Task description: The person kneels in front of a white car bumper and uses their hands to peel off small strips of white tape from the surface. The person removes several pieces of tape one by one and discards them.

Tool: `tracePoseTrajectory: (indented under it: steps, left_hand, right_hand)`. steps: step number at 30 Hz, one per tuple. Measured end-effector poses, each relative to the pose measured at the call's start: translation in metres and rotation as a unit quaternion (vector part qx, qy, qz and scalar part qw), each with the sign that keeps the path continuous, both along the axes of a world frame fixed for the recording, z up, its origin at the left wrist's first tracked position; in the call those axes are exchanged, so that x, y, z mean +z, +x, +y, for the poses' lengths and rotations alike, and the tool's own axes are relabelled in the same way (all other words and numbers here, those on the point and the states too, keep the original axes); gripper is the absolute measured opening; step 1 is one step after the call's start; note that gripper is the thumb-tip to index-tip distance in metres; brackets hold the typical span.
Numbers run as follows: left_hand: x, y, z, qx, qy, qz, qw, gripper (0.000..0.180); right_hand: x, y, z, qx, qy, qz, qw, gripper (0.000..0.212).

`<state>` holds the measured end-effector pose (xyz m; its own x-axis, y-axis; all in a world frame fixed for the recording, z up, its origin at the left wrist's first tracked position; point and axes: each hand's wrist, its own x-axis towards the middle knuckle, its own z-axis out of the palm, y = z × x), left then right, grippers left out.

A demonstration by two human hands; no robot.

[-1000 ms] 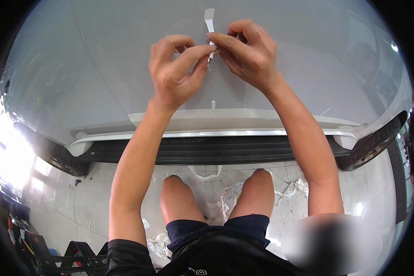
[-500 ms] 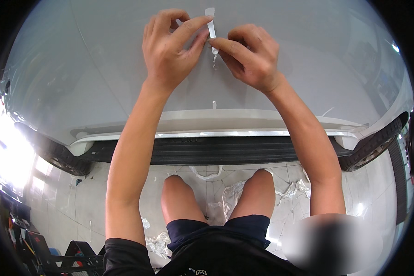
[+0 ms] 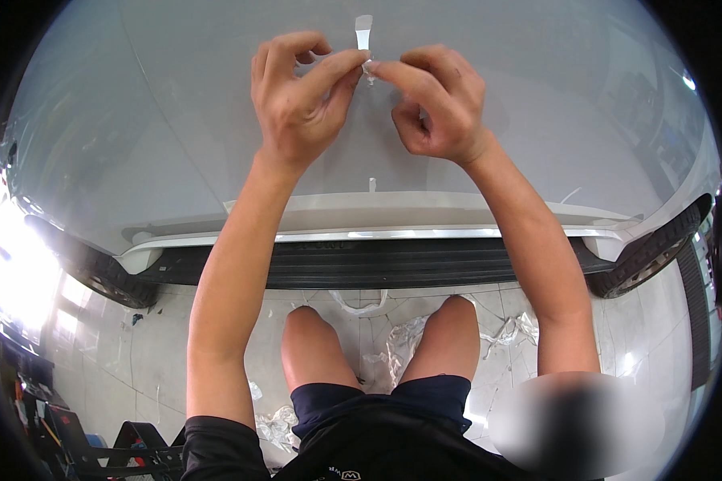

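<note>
The left hand [image 3: 297, 104] is bringing thumb and forefinger close together at the lower part of a narrow white adhesive-like strip [image 3: 363, 36], pinching it, while its other fingers are curling loosely above. The right hand [image 3: 449, 104] is reaching in from the opposite side, its forefinger pointing at the strip's crumpled lower end and its other fingers folding toward the palm; whether it is gripping the strip, I cannot tell. The strip is lying upright in the view against the grey vehicle side panel [image 3: 217, 104], its wider top end showing above both hands. Below them, a small white tab [image 3: 372, 184] is sticking to the panel near its lower edge. A black ribbed running board [image 3: 377, 264] is stretching beneath the panel, between a left tyre [image 3: 96, 276] and a right tyre [image 3: 654, 252]. Crumpled translucent film [image 3: 405, 345] is lying on the pale tiled floor [image 3: 176, 345] between the person's bare knees, and another film scrap [image 3: 277, 425] is resting beside the dark shorts [image 3: 329, 401].
</note>
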<state>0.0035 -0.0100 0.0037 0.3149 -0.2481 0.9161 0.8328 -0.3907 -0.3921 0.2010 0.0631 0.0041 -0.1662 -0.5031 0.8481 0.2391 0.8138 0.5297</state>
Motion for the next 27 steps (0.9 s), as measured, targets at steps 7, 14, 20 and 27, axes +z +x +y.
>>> tracePoseTrajectory:
  steps: [7, 14, 20, 27]
  left_hand:
    - [-0.011, -0.001, 0.000, -0.033, 0.002, -0.024, 0.999, 0.027]
    - [-0.017, 0.006, -0.007, -0.043, -0.010, -0.034, 0.998, 0.029]
    - [-0.016, 0.009, -0.006, -0.042, -0.004, -0.018, 0.999, 0.031]
    - [-0.013, -0.007, -0.008, -0.029, -0.021, -0.002, 0.999, 0.032]
  right_hand:
    - [0.006, -0.016, -0.006, -0.090, -0.027, 0.064, 0.994, 0.051]
    - [0.006, -0.015, -0.006, -0.080, -0.019, 0.064, 0.995, 0.052]
    - [-0.002, -0.008, 0.001, -0.071, -0.040, 0.048, 0.996, 0.043]
    - [-0.005, -0.007, 0.004, -0.046, -0.045, 0.037, 0.997, 0.038]
